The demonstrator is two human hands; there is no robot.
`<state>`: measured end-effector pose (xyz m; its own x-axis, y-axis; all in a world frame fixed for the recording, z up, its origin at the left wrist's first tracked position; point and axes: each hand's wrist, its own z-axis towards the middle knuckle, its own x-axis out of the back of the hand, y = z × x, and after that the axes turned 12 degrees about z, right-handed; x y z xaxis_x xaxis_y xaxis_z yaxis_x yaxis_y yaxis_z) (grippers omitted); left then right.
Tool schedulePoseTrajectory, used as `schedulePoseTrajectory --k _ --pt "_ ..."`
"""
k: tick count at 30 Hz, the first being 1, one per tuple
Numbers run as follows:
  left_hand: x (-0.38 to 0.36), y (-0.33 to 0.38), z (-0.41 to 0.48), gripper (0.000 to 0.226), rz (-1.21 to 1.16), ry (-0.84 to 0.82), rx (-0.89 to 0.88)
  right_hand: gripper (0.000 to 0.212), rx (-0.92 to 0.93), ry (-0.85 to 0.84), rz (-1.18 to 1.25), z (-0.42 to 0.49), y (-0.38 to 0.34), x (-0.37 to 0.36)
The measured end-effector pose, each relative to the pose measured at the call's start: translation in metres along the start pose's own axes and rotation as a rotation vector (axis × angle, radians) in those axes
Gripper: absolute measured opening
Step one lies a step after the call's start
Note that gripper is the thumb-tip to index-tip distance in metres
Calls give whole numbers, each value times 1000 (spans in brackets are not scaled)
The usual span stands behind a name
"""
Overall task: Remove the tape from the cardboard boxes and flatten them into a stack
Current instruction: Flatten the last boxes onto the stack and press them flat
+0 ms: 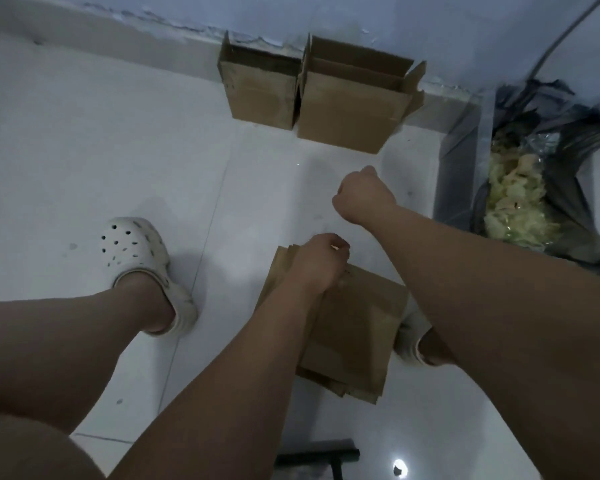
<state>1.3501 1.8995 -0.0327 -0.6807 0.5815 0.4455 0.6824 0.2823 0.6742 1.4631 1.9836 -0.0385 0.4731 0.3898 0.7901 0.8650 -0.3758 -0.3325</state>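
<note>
Two cardboard boxes, a smaller one [260,91] and a larger one [352,105], are still standing upright and open-topped, side by side and touching, against the foot of the wall [430,26]. These are judged to be the remaining work. Several flattened pieces are already lying as a flattened stack [357,327] on the floor [84,150], near the person's feet and well apart from the standing boxes.

The left hand [321,265] is resting on the far end of the stack with its fingers curling over the edge, apparently gripping the top piece. The right hand [364,195] is hanging clenched above the floor between the stack and the larger box; whether it is pinching a strip of tape cannot be told.

Judged from this layout, the task is sitting past its midpoint, with two boxes left to strip and flatten.

Pale, glossy tiles are covering the floor, and a light skirting is running along the blue wall. At the right, a bin [465,161] lined with a black bag [568,161] is holding yellowish crumpled waste [513,199], probably removed tape. A white clog [136,251] is showing on one foot.
</note>
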Motion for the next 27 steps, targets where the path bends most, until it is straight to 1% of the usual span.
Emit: schedulePoseTrajectory --k 3,5,8,12,13,14,17,18,19,20,23,24,27 --pt "10 3 -1 21 -382 41 123 29 14 148 -63 28 -5 15" --pt "17 2 0 20 -539 55 185 27 26 236 -98 47 -6 22" --pt "25 3 7 19 -701 110 259 21 59 290 -153 71 -8 29" --pt "36 16 15 15 -997 149 333 8 111 324 -215 91 -6 35" --pt "38 20 17 15 -1027 156 330 8 113 315 -216 95 -6 39" --pt "38 25 17 14 -1047 164 323 13 99 294 -219 100 -5 44" --pt "39 38 17 13 -1068 177 300 41 3 130 -265 106 0 61" --pt "39 41 16 13 -1065 178 297 46 -26 74 -277 106 3 64" --pt "39 44 15 13 -1050 178 297 47 -47 48 -274 104 6 64" --pt "37 45 13 13 -1031 177 308 45 -49 62 -256 101 10 63" --pt "33 49 6 12 -999 167 385 36 3 207 -226 99 17 65" --pt "31 50 4 12 -986 161 406 38 3 196 -217 100 18 69" --pt "31 57 -4 11 -924 137 422 44 12 43 -176 106 25 83"
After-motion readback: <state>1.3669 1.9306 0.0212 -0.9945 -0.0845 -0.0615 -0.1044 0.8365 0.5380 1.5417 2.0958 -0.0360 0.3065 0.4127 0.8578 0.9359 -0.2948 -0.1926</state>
